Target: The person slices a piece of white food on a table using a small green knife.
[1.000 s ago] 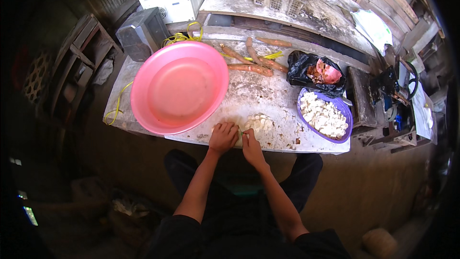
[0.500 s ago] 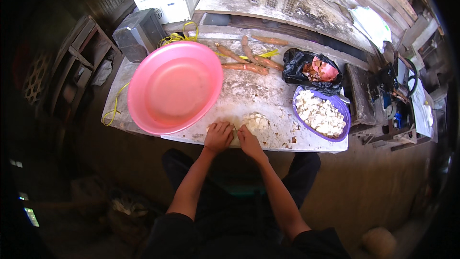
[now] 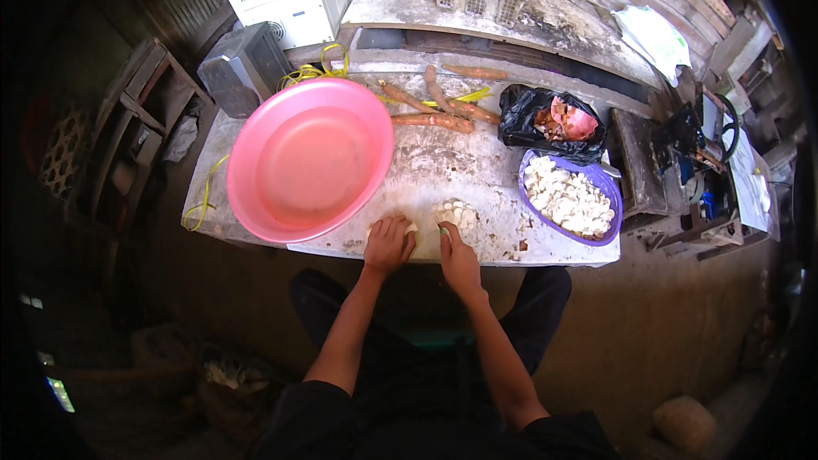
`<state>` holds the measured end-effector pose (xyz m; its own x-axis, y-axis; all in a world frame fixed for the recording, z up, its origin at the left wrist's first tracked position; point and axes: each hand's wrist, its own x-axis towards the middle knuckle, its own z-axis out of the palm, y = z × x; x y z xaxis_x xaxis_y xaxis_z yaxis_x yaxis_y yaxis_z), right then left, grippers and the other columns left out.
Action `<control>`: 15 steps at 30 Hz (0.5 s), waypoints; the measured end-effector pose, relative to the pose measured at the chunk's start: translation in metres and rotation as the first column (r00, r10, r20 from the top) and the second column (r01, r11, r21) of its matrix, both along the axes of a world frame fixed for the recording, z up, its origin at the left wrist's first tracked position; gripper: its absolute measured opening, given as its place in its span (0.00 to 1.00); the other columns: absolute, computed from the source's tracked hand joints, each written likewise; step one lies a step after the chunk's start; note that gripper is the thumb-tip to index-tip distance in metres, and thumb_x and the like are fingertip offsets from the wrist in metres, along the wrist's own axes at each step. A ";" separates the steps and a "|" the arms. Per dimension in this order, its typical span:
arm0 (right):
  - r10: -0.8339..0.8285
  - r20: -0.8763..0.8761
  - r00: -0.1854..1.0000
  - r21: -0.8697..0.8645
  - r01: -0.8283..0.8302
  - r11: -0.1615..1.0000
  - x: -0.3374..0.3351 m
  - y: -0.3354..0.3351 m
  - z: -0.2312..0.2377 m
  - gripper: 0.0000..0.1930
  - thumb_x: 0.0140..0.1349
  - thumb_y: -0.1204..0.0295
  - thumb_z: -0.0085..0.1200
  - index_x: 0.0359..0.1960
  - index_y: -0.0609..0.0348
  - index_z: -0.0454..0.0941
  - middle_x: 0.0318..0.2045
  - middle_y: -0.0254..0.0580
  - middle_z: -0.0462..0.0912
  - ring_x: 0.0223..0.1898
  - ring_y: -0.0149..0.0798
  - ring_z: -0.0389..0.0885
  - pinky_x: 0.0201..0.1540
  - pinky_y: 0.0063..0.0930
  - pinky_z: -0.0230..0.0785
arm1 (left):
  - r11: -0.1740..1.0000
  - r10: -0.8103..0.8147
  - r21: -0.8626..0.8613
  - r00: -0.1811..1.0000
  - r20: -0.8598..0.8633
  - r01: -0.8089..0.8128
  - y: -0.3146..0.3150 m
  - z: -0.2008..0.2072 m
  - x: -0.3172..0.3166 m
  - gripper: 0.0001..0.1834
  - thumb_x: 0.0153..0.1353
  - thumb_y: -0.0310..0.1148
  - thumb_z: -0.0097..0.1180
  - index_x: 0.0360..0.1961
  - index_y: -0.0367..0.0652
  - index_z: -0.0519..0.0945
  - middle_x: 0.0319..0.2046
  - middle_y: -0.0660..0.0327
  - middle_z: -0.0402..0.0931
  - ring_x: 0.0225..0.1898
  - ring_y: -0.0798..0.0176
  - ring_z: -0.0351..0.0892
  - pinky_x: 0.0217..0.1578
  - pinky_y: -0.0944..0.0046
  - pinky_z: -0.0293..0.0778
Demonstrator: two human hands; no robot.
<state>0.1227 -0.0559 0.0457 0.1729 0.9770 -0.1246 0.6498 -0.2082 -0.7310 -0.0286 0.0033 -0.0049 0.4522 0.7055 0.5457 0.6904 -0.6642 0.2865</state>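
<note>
My left hand (image 3: pixel 388 244) is closed over a peeled cassava root (image 3: pixel 411 228) near the table's front edge; only a pale end shows past the fingers. My right hand (image 3: pixel 458 257), just to its right, grips a small knife (image 3: pixel 441 223), most of it hidden by the fingers. Against the knife's far side lies a small heap of white cassava slices (image 3: pixel 457 215) on the table. Farther right, a purple basket (image 3: pixel 525 196) is filled with more white slices. Several unpeeled brown cassava roots (image 3: pixel 434 122) lie at the back of the table.
A large pink basin (image 3: pixel 234 172) stands left of my hands on the worn table (image 3: pixel 426 170). Behind the basket sits a black plastic bag (image 3: pixel 515 119) with reddish-brown scraps. Yellow strapping (image 3: pixel 202 206) hangs over the left edge. A dark box (image 3: pixel 243 77) and white appliance (image 3: pixel 281 0) stand behind.
My right hand, with the knife, has shifted right, away from the left hand and up to the slice heap. The left hand stays on the cassava root.
</note>
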 end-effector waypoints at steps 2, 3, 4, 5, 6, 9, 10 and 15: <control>-0.007 0.028 1.000 0.018 0.006 1.000 0.005 0.000 -0.004 0.15 0.60 0.65 0.36 0.49 0.48 0.63 0.21 0.58 0.75 0.26 0.58 0.74 0.29 0.48 0.64 | 1.000 -0.009 -0.020 1.000 0.025 0.010 -0.001 -0.001 0.001 0.13 0.46 0.31 0.51 0.34 0.39 0.69 0.34 0.57 0.70 0.37 0.57 0.68 0.37 0.60 0.62; -0.013 0.055 0.998 0.041 0.011 0.999 0.007 0.000 -0.005 0.16 0.60 0.65 0.36 0.50 0.47 0.63 0.21 0.58 0.75 0.26 0.59 0.74 0.29 0.49 0.64 | 1.000 -0.009 -0.025 1.000 0.026 0.010 -0.001 -0.001 0.002 0.13 0.46 0.31 0.51 0.34 0.39 0.69 0.34 0.57 0.70 0.37 0.57 0.69 0.37 0.60 0.62; -0.013 0.055 0.998 0.040 0.011 0.999 0.008 0.000 -0.005 0.16 0.60 0.65 0.36 0.50 0.47 0.63 0.21 0.58 0.75 0.26 0.59 0.74 0.29 0.49 0.64 | 1.000 -0.008 -0.028 1.000 0.028 0.009 -0.001 -0.002 0.002 0.13 0.46 0.31 0.52 0.34 0.40 0.69 0.34 0.57 0.70 0.37 0.57 0.69 0.37 0.60 0.62; -0.040 0.056 0.998 0.010 0.039 0.999 0.010 0.000 -0.003 0.17 0.60 0.65 0.36 0.51 0.46 0.63 0.21 0.58 0.75 0.26 0.59 0.74 0.29 0.49 0.64 | 1.000 -0.006 -0.029 0.999 0.032 0.007 -0.001 -0.003 0.004 0.13 0.46 0.31 0.52 0.35 0.40 0.69 0.34 0.57 0.70 0.37 0.57 0.69 0.37 0.60 0.62; -0.066 0.057 0.996 -0.020 0.067 0.998 0.011 0.000 -0.001 0.17 0.60 0.64 0.36 0.52 0.45 0.62 0.21 0.58 0.75 0.26 0.59 0.74 0.29 0.49 0.64 | 0.999 -0.005 -0.032 1.000 0.023 0.005 -0.001 -0.003 0.006 0.13 0.46 0.31 0.52 0.35 0.40 0.69 0.34 0.57 0.70 0.37 0.57 0.69 0.37 0.60 0.62; -0.076 0.101 0.992 -0.046 0.081 0.996 0.012 -0.002 0.000 0.18 0.59 0.63 0.35 0.53 0.43 0.62 0.20 0.58 0.75 0.25 0.58 0.74 0.29 0.48 0.65 | 0.999 -0.003 -0.032 1.000 0.014 0.003 -0.001 -0.003 0.008 0.13 0.46 0.31 0.52 0.35 0.40 0.69 0.34 0.57 0.70 0.37 0.57 0.69 0.37 0.60 0.62; -0.074 0.104 0.992 -0.043 0.079 0.996 0.012 -0.001 0.002 0.18 0.59 0.63 0.35 0.53 0.43 0.62 0.20 0.58 0.75 0.25 0.58 0.74 0.29 0.48 0.65 | 1.000 -0.002 -0.031 1.000 0.014 0.003 -0.001 -0.002 0.009 0.13 0.46 0.31 0.52 0.35 0.40 0.69 0.34 0.57 0.70 0.37 0.58 0.69 0.37 0.60 0.62; -0.028 0.308 0.951 -0.055 0.047 0.997 0.013 -0.003 0.011 0.20 0.59 0.63 0.35 0.55 0.38 0.59 0.18 0.55 0.75 0.22 0.56 0.75 0.28 0.47 0.66 | 1.000 0.004 -0.021 1.000 -0.003 -0.004 -0.003 -0.001 0.009 0.13 0.46 0.31 0.52 0.35 0.40 0.69 0.33 0.57 0.70 0.37 0.58 0.68 0.36 0.60 0.62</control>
<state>0.1358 -0.0590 0.0564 0.2487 0.9613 -0.1183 0.8318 -0.2745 -0.4824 -0.0196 0.0004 -0.0055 0.4509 0.7188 0.5292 0.6940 -0.6551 0.2986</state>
